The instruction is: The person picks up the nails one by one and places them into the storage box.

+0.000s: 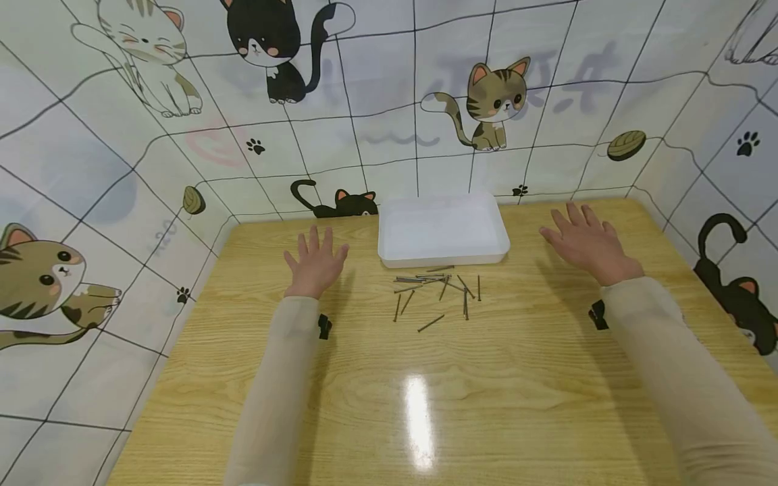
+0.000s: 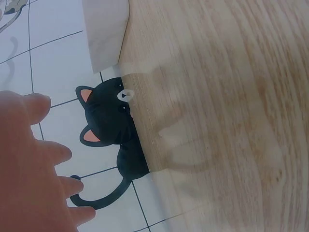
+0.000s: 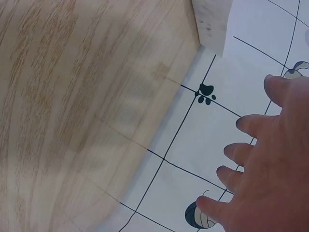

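Several loose nails [image 1: 431, 327] lie scattered on the wooden table, just in front of a shallow white tray [image 1: 444, 260]. To the left of the nails and tray, my left hand [image 1: 315, 266] is held with its fingers spread, holding nothing. On the far right side my right hand [image 1: 586, 243] is likewise spread and holds nothing. Both hands stay apart from the nails and the tray. In the left wrist view a corner of the tray [image 2: 106, 34] shows beyond the fingers; the right wrist view also catches a tray corner [image 3: 212, 24].
The wooden table [image 1: 365, 391] ends against a back wall [image 1: 389, 162] covered in cat-patterned sheeting, with more of it at both sides. The tray stands at the table's back edge. A bright reflection lies on the front of the tabletop.
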The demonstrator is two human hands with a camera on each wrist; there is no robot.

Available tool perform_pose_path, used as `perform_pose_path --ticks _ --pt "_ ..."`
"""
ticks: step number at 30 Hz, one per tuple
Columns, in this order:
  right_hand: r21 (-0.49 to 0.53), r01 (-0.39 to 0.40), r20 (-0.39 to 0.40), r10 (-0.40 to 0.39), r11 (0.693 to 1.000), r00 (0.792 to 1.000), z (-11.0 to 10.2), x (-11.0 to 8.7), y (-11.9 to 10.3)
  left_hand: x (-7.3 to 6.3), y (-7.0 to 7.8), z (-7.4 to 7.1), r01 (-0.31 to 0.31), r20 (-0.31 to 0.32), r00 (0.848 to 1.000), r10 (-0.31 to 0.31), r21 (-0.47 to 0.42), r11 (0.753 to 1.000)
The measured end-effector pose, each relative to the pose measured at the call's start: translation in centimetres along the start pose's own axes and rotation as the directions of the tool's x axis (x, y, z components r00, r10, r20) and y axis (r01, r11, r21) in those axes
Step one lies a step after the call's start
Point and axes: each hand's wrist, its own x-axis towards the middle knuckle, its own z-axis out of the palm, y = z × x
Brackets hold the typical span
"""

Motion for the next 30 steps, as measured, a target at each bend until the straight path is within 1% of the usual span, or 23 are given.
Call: perform_pose_path --ticks 10,17,19,20,22,23,24,25,26,28,30 --pt "-0.007 -0.01 0.0 0.01 1.0 1.0 0.1 0.1 0.4 -0.1 0.3 0.0 0.007 -0.013 1.0 -0.007 0.001 1.0" --pt "0.0 -0.011 -0.01 0.011 1.0 1.0 0.1 0.0 0.4 0.0 0.5 0.4 -0.001 -0.028 1.0 0.001 0.008 1.0" --pt "0.009 -0.009 -0.016 0.009 1.0 1.0 0.2 0.1 0.3 0.2 0.5 0.5 -0.009 -0.034 0.999 0.008 -0.02 1.0" --pt "0.027 -0.007 -0.021 0.008 1.0 1.0 0.3 0.1 0.2 0.3 0.5 0.7 -0.014 -0.039 0.999 0.012 -0.05 0.999" --pt "0.069 0.0 -0.038 0.003 0.998 0.999 0.5 0.2 0.1 0.5 0.6 1.0 -0.028 -0.048 0.999 0.022 -0.14 0.99" --pt "0.092 0.005 -0.051 0.0 0.996 0.999 0.7 0.2 0.0 0.6 0.7 1.2 -0.037 -0.054 0.998 0.027 -0.201 0.979" --pt "0.12 0.011 -0.069 -0.003 0.993 0.998 0.9 0.2 -0.2 0.7 0.8 1.4 -0.036 -0.056 0.998 0.022 -0.27 0.962" --pt "0.157 0.013 -0.084 0.0 0.988 0.997 1.2 0.1 -0.4 0.8 0.9 1.7 -0.033 -0.053 0.998 0.016 -0.34 0.94" --pt "0.195 0.017 -0.095 0.002 0.981 0.995 1.5 0.1 -0.5 0.9 1.0 2.0 -0.023 -0.049 0.999 0.003 -0.408 0.913" --pt "0.281 0.017 -0.106 0.013 0.96 0.994 2.3 -0.1 -1.0 1.1 1.3 2.7 0.007 -0.031 0.999 -0.028 -0.534 0.846" --pt "0.371 0.024 -0.073 0.004 0.928 0.997 3.2 -0.1 -1.6 1.1 1.7 3.5 0.05 -0.005 0.998 -0.069 -0.637 0.77"
